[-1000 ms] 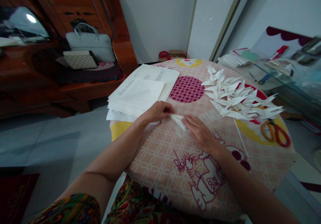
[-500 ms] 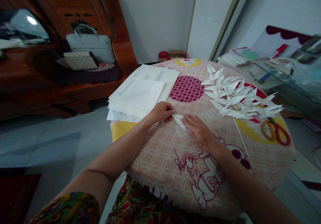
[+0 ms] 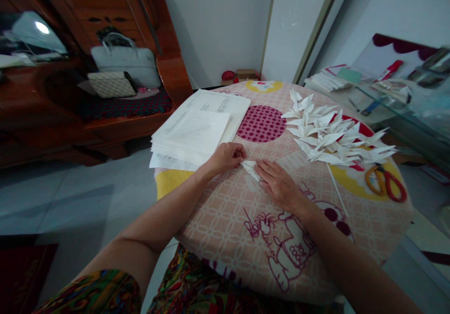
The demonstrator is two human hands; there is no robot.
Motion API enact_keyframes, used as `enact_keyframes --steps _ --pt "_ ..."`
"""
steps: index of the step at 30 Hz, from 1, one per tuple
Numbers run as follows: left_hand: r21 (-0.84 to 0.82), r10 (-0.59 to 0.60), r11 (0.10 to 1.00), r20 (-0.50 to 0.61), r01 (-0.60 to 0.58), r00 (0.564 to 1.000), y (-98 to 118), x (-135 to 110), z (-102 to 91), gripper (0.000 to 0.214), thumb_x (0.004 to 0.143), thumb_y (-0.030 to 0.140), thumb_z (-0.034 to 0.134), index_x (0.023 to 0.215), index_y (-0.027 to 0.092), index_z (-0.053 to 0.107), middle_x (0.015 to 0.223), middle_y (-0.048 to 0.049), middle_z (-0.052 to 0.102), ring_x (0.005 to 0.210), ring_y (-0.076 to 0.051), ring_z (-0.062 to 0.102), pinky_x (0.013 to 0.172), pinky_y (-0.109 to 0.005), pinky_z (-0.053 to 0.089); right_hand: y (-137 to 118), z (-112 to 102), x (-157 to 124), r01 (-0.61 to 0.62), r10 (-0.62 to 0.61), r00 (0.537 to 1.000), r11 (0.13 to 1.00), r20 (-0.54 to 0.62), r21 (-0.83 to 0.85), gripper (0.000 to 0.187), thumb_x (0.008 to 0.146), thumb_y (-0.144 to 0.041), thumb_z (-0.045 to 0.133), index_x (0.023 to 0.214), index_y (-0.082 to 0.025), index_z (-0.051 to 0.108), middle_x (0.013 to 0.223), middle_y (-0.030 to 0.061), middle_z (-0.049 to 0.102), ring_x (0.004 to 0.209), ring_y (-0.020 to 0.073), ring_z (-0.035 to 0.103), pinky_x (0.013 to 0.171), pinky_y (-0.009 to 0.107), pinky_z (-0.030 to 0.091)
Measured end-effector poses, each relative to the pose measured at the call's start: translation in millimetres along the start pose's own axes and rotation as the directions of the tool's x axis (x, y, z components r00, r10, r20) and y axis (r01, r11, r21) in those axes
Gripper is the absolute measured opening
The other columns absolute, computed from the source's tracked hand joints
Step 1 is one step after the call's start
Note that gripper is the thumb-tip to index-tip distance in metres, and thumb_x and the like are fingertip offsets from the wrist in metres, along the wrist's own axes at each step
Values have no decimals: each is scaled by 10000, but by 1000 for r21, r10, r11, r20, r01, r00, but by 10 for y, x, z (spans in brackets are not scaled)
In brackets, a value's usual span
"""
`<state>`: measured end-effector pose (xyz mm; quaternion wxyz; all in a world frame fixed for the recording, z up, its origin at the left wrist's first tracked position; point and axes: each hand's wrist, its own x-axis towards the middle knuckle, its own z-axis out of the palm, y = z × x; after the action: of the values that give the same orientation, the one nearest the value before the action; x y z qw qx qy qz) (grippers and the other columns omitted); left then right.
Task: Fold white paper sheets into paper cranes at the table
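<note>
A small folded piece of white paper (image 3: 251, 168) lies on the patterned tablecloth between my hands. My left hand (image 3: 230, 156) is closed, with thumb and fingertips pinching the paper's left end. Laid over its right end are the stretched fingers of my right hand (image 3: 277, 183), flat and pressing down; the thumb is hidden. Past the right hand, a pile of pointed folded white paper pieces (image 3: 326, 131) spreads over the cloth. A stack of white paper sheets (image 3: 197, 133), some printed, lies beyond my left hand.
Scissors (image 3: 385, 183) with orange and red handles rest near the right edge of the round table. A thin white stick (image 3: 337, 190) lies left of them. At the right stands a glass shelf (image 3: 390, 105) with papers. A wooden bench (image 3: 130, 124) with bags is at left.
Both hands keep almost the same place on the folded paper. The view has shifted very slightly.
</note>
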<state>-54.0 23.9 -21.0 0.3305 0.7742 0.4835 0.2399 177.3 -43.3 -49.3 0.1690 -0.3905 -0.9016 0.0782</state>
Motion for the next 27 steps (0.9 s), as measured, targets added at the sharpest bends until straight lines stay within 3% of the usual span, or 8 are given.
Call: enact_keyframes --steps 5,13,27 --pt "206 144 969 -9 -139 989 -7 -6 -10 146 750 71 585 848 155 653 662 34 621 601 -94 551 601 -204 385 15 12 14 50 -50 999 999 -14 6 474 976 -203 427 1428 -95 519 1496 191 493 1424 294 408 1186 542 319" --pt "216 108 970 33 -113 994 -33 -2 -36 134 781 95 576 884 158 633 721 10 654 649 -104 588 632 -204 411 19 -4 29 71 -71 997 996 10 47 502 988 -220 387 1472 -112 462 1502 187 485 1430 289 397 1185 560 309" --pt "209 81 975 -13 -76 997 -70 23 -40 106 749 107 590 839 151 624 678 15 636 621 -109 591 594 -194 425 25 33 231 170 -176 980 983 94 72 538 985 -242 446 1514 -154 393 1562 165 409 1456 271 361 1191 569 257"
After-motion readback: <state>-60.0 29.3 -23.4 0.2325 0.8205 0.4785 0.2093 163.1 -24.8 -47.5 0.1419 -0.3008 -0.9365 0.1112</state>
